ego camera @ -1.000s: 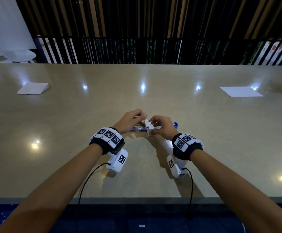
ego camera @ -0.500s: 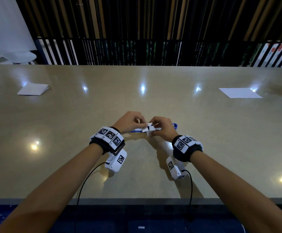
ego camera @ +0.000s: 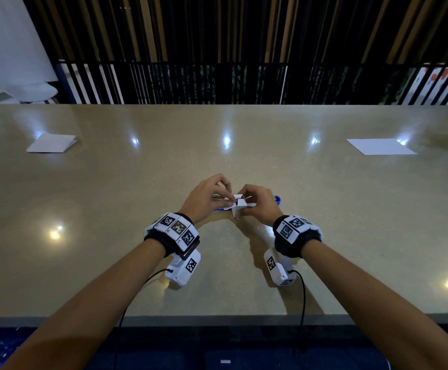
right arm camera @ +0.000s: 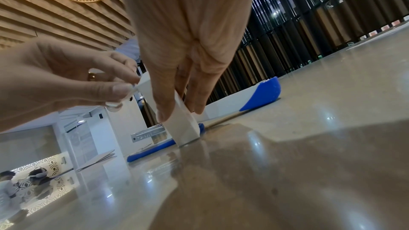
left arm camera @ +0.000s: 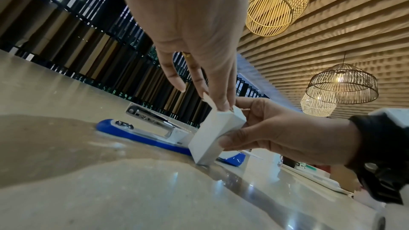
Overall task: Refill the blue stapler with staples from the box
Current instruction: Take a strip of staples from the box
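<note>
The right hand (ego camera: 257, 206) grips the box (ego camera: 238, 208), now tipped upright near the surface's front edge; the left hand (ego camera: 206, 196) pinches staples out, beside the opened stapler (left arm camera: 141, 128).

Left hand (left arm camera: 194, 45) reaching down, fingertips (left arm camera: 222, 105) at the top flap of a tilted white staple box (left arm camera: 212, 134), right hand (left arm camera: 272, 128) gripping its side, open blue stapler (left arm camera: 141, 134) behind on the table (left arm camera: 110, 190)

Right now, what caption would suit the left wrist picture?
Right hand steadies a white staple box while left hand pinches its flap, open blue stapler behind.
</note>
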Tool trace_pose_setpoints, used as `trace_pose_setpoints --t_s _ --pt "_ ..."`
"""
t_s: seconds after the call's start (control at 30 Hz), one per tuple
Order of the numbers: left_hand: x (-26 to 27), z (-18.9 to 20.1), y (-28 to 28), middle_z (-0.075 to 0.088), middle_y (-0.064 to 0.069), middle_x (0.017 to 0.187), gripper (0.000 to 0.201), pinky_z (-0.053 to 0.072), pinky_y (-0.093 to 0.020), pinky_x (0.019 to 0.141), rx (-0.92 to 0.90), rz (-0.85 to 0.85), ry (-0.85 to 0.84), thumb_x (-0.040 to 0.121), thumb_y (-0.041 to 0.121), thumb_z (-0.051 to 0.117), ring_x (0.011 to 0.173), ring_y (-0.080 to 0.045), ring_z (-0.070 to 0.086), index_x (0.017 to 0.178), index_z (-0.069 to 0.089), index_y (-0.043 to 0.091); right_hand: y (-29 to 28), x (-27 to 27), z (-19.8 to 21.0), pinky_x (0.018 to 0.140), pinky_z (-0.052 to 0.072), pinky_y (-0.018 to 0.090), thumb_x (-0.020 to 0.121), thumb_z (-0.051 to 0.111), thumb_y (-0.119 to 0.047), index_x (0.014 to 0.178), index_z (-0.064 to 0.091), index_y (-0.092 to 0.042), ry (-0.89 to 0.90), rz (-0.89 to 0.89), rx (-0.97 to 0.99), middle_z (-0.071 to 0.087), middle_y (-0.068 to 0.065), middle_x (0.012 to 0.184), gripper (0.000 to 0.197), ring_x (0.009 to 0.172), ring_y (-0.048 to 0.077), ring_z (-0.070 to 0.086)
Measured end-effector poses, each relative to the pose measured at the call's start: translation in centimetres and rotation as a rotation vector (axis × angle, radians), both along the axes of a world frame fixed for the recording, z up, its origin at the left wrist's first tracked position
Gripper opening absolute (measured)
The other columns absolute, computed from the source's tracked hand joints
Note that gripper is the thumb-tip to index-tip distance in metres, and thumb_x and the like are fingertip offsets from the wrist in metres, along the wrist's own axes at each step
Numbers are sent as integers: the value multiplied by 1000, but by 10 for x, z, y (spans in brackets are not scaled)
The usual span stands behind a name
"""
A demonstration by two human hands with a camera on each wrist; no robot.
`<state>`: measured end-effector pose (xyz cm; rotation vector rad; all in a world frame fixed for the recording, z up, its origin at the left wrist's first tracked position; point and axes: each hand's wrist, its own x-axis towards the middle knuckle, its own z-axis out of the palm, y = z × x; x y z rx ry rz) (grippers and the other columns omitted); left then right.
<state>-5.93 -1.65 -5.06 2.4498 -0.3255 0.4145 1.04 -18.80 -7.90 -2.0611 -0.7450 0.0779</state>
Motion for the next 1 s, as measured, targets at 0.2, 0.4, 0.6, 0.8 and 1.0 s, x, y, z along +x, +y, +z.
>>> trace_pose_setpoints --t_s 0.2,0.4,0.6,0.8,1.0 --pt "1 -1 -2 53 11 97 24 52 -27 68 5 32 -42 84 28 69 74 -11 55 105 75 21 2 -3 0 66 49 18 59 85 -3 83 64 -3 -24 30 13 68 5 82 31 73 16 62" --pt "2 -1 -5 52 15 94 18 39 -13 61 37 75 -51 83 32 70 67 0 51 97 77 25 1 -3 -2 69 48 14 61 84 -4 93 64 -5 -29 42 24 70 6 89 38 80 16 63" --pt "3 2 -9 65 0 89 14 56 -26 71 -15 65 -4 81 20 72 76 -16 65 92 77 13 -3 -3 -2 69 51 12 64 81 -2 97 59 -1 16 66 50 67 7 91 39 78 12 63" --pt "4 1 -15 72 -8 84 14 49 -14 65 -31 88 -10 81 16 72 66 -11 62 90 77 6 -8 -6 12 79 50 29 88 51 -3 93 60 -3 379 95 206 61 13 94 11 85 20 59" --pt "4 4 -16 75 -9 79 13 44 1 63 -48 57 -12 79 11 73 67 -9 63 89 78 5 -10 -4 9 74 50 28 88 60 -6 95 60 1 318 109 178 62 14 90 10 78 18 59"
